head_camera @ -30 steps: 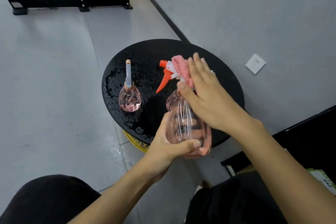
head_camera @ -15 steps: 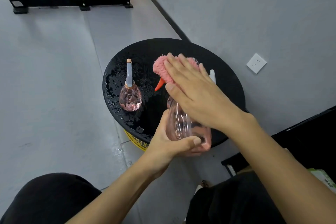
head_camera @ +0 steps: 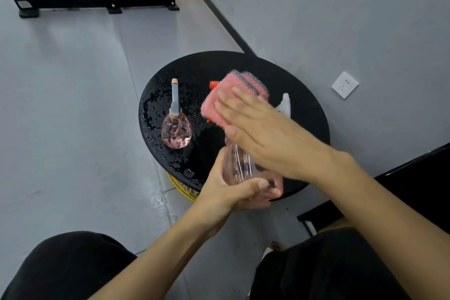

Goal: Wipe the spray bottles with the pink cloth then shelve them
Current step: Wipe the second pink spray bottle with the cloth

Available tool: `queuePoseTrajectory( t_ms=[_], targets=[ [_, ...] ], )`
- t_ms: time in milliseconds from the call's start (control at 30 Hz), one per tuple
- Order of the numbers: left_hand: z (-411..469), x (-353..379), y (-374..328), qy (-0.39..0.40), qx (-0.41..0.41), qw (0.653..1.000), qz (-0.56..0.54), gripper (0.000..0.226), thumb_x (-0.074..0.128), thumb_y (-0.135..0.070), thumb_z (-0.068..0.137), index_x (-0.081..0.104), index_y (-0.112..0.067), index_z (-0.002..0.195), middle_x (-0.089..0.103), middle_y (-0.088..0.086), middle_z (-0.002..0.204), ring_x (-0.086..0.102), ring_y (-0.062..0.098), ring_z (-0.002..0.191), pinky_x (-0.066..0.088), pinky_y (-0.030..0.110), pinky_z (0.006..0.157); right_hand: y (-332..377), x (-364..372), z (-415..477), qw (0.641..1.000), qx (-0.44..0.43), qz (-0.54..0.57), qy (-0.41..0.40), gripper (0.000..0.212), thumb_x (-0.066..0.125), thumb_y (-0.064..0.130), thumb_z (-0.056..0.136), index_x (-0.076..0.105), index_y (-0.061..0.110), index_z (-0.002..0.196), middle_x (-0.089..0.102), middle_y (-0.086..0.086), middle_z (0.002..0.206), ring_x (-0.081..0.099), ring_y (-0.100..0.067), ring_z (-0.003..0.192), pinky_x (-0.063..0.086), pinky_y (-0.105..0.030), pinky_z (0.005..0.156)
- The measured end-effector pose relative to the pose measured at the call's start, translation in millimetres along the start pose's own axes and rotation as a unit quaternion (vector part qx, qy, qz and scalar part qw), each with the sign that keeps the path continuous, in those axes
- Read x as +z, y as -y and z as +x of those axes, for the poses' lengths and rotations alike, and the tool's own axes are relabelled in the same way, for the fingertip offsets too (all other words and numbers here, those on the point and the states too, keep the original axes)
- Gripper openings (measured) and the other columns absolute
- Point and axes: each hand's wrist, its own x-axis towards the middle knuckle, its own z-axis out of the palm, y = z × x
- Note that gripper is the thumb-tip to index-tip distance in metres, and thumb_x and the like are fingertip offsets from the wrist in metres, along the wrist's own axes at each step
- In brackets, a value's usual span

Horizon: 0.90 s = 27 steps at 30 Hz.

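Floor (head_camera: 60, 105): pale grey, running from the near left up to the far edge
Wall (head_camera: 316, 7): grey, on the right, meeting the floor along a dark skirting line
Frame (head_camera: 97, 0): black metal, standing on the floor at the top left, well apart from the bench
Bench (head_camera: 304, 124): round black top close to the wall, with water drops spread over its left part and a yellow rim showing under its near edge
Right hand (head_camera: 272, 134): somewhat blurred, fingers straight and laid flat over the cloth, pressing it onto the bottle's spray head
Left hand (head_camera: 233, 190): fingers and thumb curled round the lower body of the bottle, gripping it over the near edge of the bench
Bottle (head_camera: 239, 165): clear pink, tilted away from the person, its orange nozzle (head_camera: 213, 84) poking out from under the cloth
Cloth (head_camera: 219, 107): pink and fluffy, draped over the spray head, under the right fingers
Small bottle (head_camera: 176, 130): clear pink with a thin grey neck, upright on the wet left part of the bench, apart from both hands
Socket (head_camera: 345, 84): white, set in the wall to the right of the bench
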Motion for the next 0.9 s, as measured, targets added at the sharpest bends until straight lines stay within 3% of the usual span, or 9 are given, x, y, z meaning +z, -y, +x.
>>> queuePoseTrajectory(
  t_ms=[133,267,333,433,533,667,767,833,900],
  targets=[
    [-1,-3,0,-0.003,-0.003,1.0,0.013,0.08,0.08,-0.019,0.057,0.045,-0.027,0.128,0.068,0.013,0.114,0.071,0.036,0.09,0.058,0.039,0.066,-10,-1,-7,0.999,-0.027,0.021,0.007,0.058,0.012,0.051,0.1,0.023,0.03,0.152,0.012,0.017,0.16,-0.005,0.003,0.146,-0.005,-0.026,0.12],
    [0,-4,1,-0.003,0.009,1.0,0.0,0.076,0.08,-0.017,0.058,0.049,-0.027,0.126,0.062,0.019,0.123,0.067,0.038,0.1,0.058,0.044,0.07,-25,-3,-1,0.998,0.036,0.048,-0.037,0.053,0.017,0.047,0.103,0.013,0.031,0.154,0.0,0.019,0.161,-0.011,0.004,0.145,-0.02,-0.003,0.1],
    [-1,-4,1,-0.002,0.009,1.0,-0.008,0.078,0.08,-0.016,0.058,0.047,-0.023,0.129,0.062,0.02,0.124,0.067,0.038,0.1,0.058,0.043,0.07,-22,3,-3,0.996,0.05,0.05,-0.055,0.053,0.018,0.045,0.103,0.01,0.029,0.154,-0.001,0.018,0.161,-0.011,0.003,0.145,-0.021,0.0,0.098],
    [-1,-3,1,0.007,0.007,1.0,-0.018,0.075,0.079,-0.015,0.058,0.048,-0.027,0.126,0.064,0.017,0.123,0.07,0.038,0.093,0.058,0.041,0.067,-19,7,-14,0.994,0.053,0.06,-0.073,0.054,0.015,0.047,0.104,0.011,0.028,0.154,0.001,0.015,0.162,-0.01,0.004,0.145,-0.012,-0.024,0.119],
    [-2,-1,0,0.015,0.016,1.0,-0.015,0.073,0.078,-0.015,0.059,0.049,-0.031,0.124,0.064,0.018,0.121,0.071,0.037,0.088,0.059,0.039,0.066,-17,6,-19,0.993,0.067,0.045,-0.081,0.059,0.01,0.051,0.1,0.01,0.028,0.154,0.001,0.015,0.162,-0.009,0.004,0.146,-0.001,-0.043,0.122],
    [-1,2,8,0.039,0.016,0.999,0.017,0.076,0.078,-0.009,0.066,0.043,-0.027,0.131,0.058,0.028,0.123,0.066,0.038,0.099,0.057,0.039,0.068,-2,4,-6,0.995,0.054,0.033,-0.077,0.061,0.01,0.049,0.1,0.01,0.022,0.155,0.0,0.01,0.162,-0.01,-0.002,0.147,-0.027,-0.01,0.104],
    [1,1,12,0.007,0.032,0.999,0.034,0.08,0.079,-0.015,0.064,0.043,-0.022,0.134,0.059,0.018,0.127,0.062,0.033,0.112,0.055,0.043,0.083,0,2,1,0.997,0.042,0.013,-0.067,0.055,0.013,0.042,0.104,0.011,0.022,0.155,0.0,0.01,0.162,-0.007,-0.004,0.147,-0.036,-0.002,0.084],
    [1,0,11,-0.002,0.039,0.999,0.014,0.077,0.079,-0.015,0.062,0.045,-0.023,0.131,0.061,0.017,0.123,0.063,0.031,0.109,0.054,0.047,0.085,-5,4,-2,0.996,0.04,0.027,-0.079,0.055,0.015,0.044,0.104,0.011,0.022,0.155,0.001,0.01,0.162,-0.007,-0.003,0.147,-0.032,-0.004,0.092],
    [0,1,10,0.009,0.032,0.999,-0.015,0.074,0.078,-0.013,0.063,0.048,-0.025,0.129,0.061,0.023,0.122,0.066,0.033,0.1,0.056,0.044,0.075,-9,10,-8,0.994,0.058,0.038,-0.084,0.06,0.012,0.049,0.101,0.008,0.023,0.155,-0.002,0.011,0.162,-0.01,0.0,0.147,-0.023,-0.016,0.109]
  ],
)
